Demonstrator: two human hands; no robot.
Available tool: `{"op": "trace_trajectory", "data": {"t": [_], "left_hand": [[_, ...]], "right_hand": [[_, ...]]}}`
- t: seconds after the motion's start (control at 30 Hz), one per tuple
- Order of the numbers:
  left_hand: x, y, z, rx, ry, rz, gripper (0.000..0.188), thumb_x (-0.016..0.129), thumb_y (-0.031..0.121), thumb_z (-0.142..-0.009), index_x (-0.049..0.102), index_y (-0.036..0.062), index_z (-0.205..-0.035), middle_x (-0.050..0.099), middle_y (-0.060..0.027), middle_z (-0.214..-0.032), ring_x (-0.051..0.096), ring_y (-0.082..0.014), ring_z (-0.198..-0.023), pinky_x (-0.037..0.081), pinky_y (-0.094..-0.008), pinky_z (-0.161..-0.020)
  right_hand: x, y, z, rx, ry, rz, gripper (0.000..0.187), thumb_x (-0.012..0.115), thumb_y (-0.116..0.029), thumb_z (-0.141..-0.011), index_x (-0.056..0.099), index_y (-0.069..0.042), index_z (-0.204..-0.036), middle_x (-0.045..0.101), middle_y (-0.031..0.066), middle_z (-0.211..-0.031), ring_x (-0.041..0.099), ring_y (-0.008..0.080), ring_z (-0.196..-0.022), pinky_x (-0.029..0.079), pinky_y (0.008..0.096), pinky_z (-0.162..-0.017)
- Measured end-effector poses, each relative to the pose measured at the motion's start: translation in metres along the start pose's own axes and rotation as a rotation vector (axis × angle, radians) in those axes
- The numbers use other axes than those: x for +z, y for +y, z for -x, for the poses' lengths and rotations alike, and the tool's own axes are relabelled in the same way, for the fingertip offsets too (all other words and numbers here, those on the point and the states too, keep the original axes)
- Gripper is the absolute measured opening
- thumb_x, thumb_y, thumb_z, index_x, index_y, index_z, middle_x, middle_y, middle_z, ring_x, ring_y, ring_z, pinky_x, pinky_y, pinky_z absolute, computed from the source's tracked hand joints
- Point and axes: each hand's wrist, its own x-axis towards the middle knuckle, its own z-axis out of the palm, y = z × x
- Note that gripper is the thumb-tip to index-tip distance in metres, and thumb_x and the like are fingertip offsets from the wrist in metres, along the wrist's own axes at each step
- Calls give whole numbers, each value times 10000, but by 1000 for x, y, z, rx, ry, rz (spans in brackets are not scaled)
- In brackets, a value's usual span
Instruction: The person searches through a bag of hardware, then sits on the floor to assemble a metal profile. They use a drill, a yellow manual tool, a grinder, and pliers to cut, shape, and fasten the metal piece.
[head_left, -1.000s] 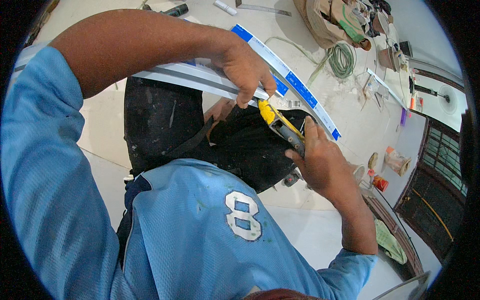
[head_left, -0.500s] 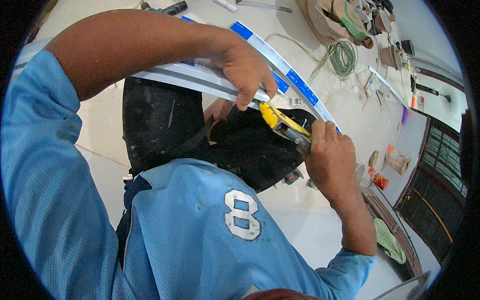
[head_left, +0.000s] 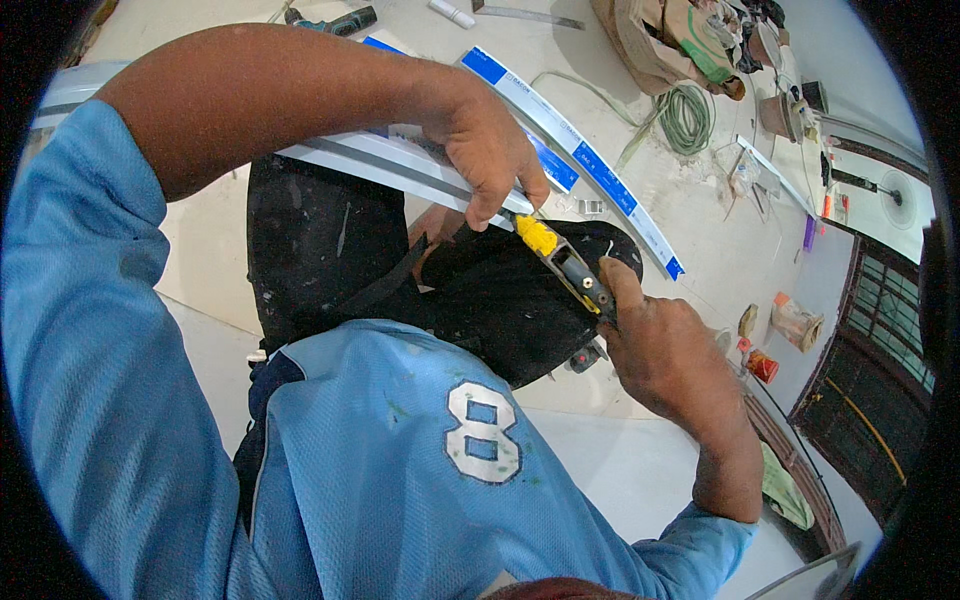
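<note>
My left hand (head_left: pixel 495 150) is closed around the right end of a long pale metal profile (head_left: pixel 400 172) that lies across my lap, in black trousers. Its thumb and fingers pinch close to the profile's tip. Closed on the back end of a yellow-and-grey metal hand tool (head_left: pixel 562 258) is my right hand (head_left: pixel 665 350). The tool's yellow front meets the profile's end, just under my left fingertips. Its exact kind is unclear, and the right palm hides its rear part. Beyond my hands lies a white strip with blue labels (head_left: pixel 575 150).
A power tool (head_left: pixel 345 20), a white marker (head_left: pixel 452 13) and a metal square (head_left: pixel 530 14) lie on the floor at the far side. Farther right are a coiled green hose or cable (head_left: pixel 685 120) and a large brown bag (head_left: pixel 650 50). An orange-red container (head_left: pixel 762 366) stands at the right.
My right hand has dropped lower and turned, with its index finger raised more. The tool has rotated, its rear end lower. My left hand has barely moved.
</note>
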Motion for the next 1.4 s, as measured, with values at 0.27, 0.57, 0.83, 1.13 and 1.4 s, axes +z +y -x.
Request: {"op": "trace_trajectory", "data": {"t": [0.27,0.57,0.83,1.13,1.4], "left_hand": [[-5,-2,8,-18,52,-24,727,883,261,-702,668,124,-1383,746,-156,-1183,680,-339,-1136,511,-483,-948],[-7,0,9,-1,-11,0,821,872,266,-706,621,125,-1475,702,-196,-1248,658,-365,-1184,493,-522,-961],[-12,0,14,106,-33,10,924,853,228,-699,572,92,-1569,664,-259,-1304,629,-407,-1232,462,-558,-995],[-10,3,15,26,18,96,1004,861,201,-689,521,62,-1623,638,-266,-1401,598,-417,-1299,441,-537,-1082],[-9,-5,7,-5,103,122,763,876,197,-721,653,127,-1448,738,-132,-1165,670,-280,-1088,519,-439,-934]], "right_hand": [[25,-3,-9,-35,207,45,562,771,-190,-1002,555,4,-1483,759,261,-1054,789,408,-918,643,508,-803],[76,42,-58,-309,580,15,518,952,-309,-824,709,-13,-1172,719,184,-1063,726,391,-823,586,489,-732],[89,58,-88,-441,589,-205,484,996,-397,-769,680,-47,-880,667,154,-779,662,352,-712,518,457,-667],[86,51,-81,-381,813,16,441,954,-362,-826,659,-58,-951,688,156,-843,687,363,-736,533,461,-651],[64,42,-33,-124,381,-33,457,839,-205,-942,601,-1,-1275,729,283,-1036,743,466,-937,587,553,-842]]}}
